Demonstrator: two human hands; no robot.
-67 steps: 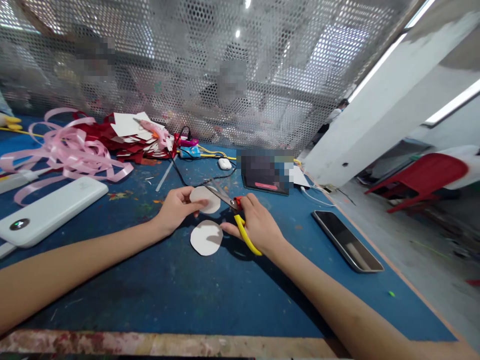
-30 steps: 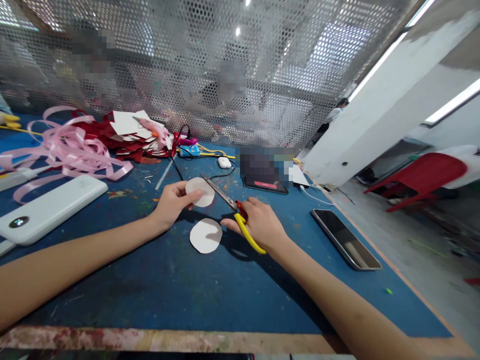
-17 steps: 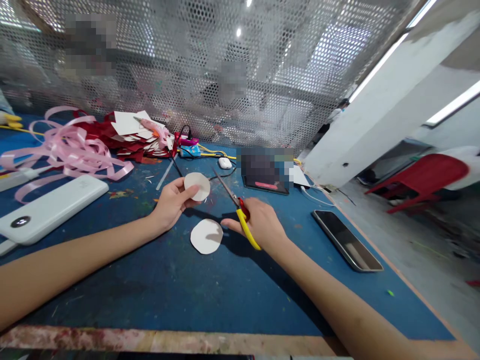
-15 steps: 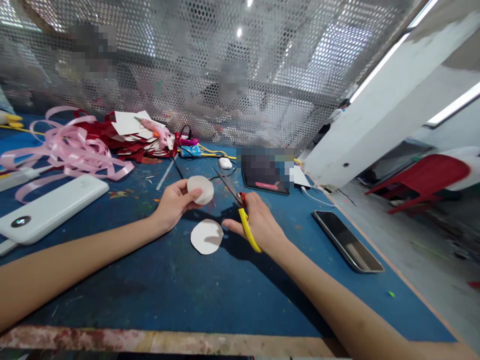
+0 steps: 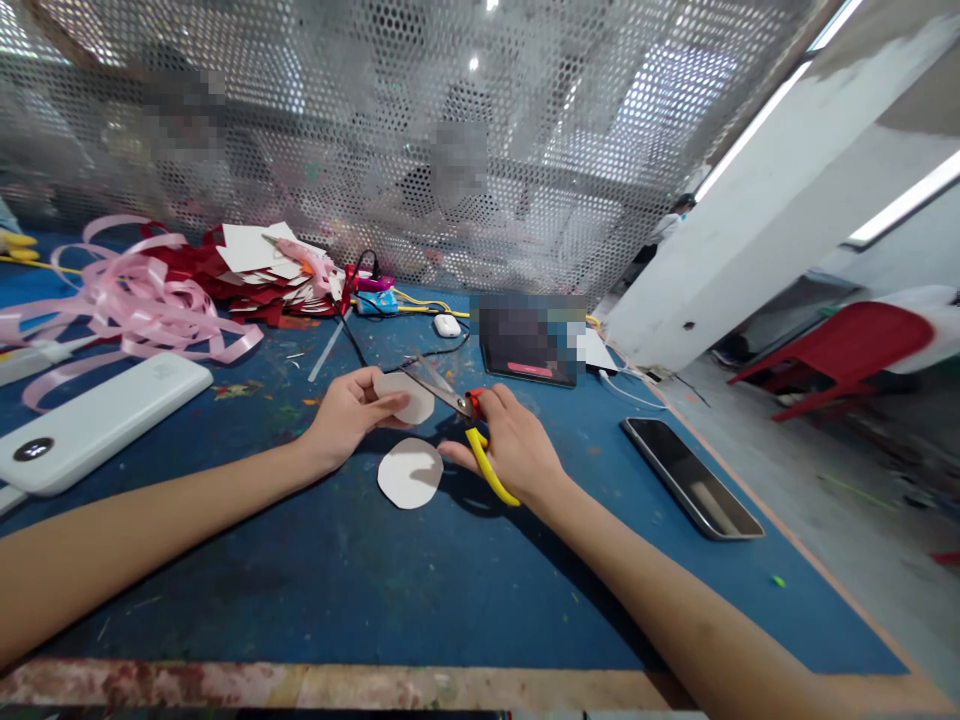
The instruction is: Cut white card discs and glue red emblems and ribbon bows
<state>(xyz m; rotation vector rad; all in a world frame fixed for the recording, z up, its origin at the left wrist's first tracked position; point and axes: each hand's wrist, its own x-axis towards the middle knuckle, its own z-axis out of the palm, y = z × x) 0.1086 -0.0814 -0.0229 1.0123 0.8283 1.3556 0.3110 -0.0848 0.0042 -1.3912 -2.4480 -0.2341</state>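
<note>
Left hand pinches round off-white card disc; right hand grips yellow-and-red-handled metal scissors, blades at disc's edge. Second white card disc (partly shadowed) lies between hands, bodyward.

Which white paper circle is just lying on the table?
The white paper circle nearer the camera, flat on the blue tabletop; the other white paper circle is pinched in the left hand.

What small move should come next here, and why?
Probably close the scissors gently along the held white disc: the right hand has the blades parted at its far-right edge, while the left hand pinches the disc's left side.
</note>
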